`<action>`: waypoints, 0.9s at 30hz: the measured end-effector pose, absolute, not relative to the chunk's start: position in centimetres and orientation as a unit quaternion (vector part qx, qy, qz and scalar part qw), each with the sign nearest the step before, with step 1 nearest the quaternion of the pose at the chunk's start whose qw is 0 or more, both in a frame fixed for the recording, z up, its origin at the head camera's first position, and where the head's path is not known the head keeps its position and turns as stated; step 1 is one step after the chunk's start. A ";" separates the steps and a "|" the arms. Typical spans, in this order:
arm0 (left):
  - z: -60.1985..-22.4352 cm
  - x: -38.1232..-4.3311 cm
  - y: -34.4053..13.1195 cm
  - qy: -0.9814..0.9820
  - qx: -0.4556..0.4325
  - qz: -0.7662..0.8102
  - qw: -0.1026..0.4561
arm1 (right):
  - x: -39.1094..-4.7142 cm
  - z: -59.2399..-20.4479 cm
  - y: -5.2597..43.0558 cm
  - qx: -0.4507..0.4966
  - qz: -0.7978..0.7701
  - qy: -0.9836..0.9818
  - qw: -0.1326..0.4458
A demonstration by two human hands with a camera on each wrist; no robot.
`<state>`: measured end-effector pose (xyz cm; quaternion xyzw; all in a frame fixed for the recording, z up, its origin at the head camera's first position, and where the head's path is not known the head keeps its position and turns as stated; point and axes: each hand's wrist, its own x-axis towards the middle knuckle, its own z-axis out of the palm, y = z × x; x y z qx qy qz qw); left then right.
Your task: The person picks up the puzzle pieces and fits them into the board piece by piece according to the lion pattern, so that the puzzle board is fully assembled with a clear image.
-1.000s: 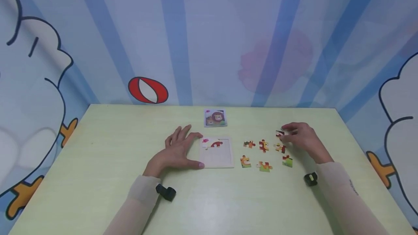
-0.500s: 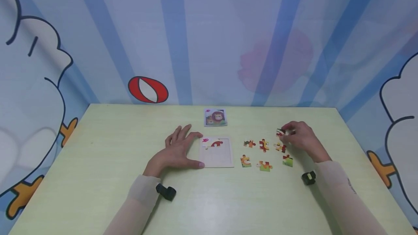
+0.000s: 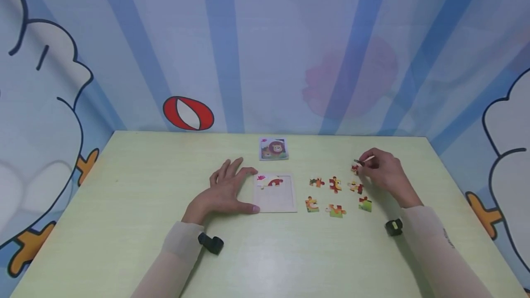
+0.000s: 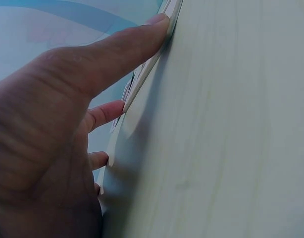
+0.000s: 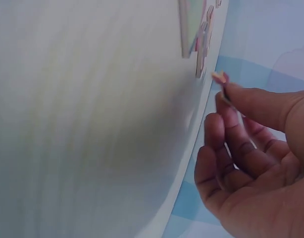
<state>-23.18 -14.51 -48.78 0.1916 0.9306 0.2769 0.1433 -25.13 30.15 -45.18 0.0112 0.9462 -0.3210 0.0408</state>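
Note:
In the head view my right hand (image 3: 384, 169) pinches a jigsaw piece (image 3: 355, 166) between thumb and fingertips, tilted and raised off the table. The right wrist view shows the same jigsaw piece (image 5: 221, 80) at the thumb tip. My left hand (image 3: 223, 191) is spread beside a square puzzle tray (image 3: 293, 197), its thumb at the near left corner and its index finger at the far left corner. Fitted pieces (image 3: 273, 182) with a pink and a red-brown patch lie along the tray's top. Seen from the left wrist, the thumb (image 4: 122, 54) touches the tray's edge.
Several loose pieces (image 3: 335, 184) lie right of the tray, among them a green one (image 3: 365, 204) and a lower orange-green one (image 3: 336, 211). A lion picture card (image 3: 273, 149) lies behind the tray. A patterned backdrop (image 3: 273, 59) stands behind the table (image 3: 165, 160).
My right hand has lifted the pinched piece slightly and tilted it from lying flat. My left hand and the tray have stayed in place.

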 end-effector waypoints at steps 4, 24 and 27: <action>-48.8 -23.2 -14.5 0.930 0.191 0.278 0.144 | -25.0 -45.0 29.9 0.009 -0.333 0.943 0.026; -48.9 -23.4 -14.5 0.930 0.192 0.276 0.145 | -24.6 -44.1 26.9 -0.026 -0.381 0.924 0.030; -49.0 -23.4 -14.5 0.931 0.191 0.276 0.146 | -24.5 -44.1 26.4 -0.024 -0.389 0.920 0.036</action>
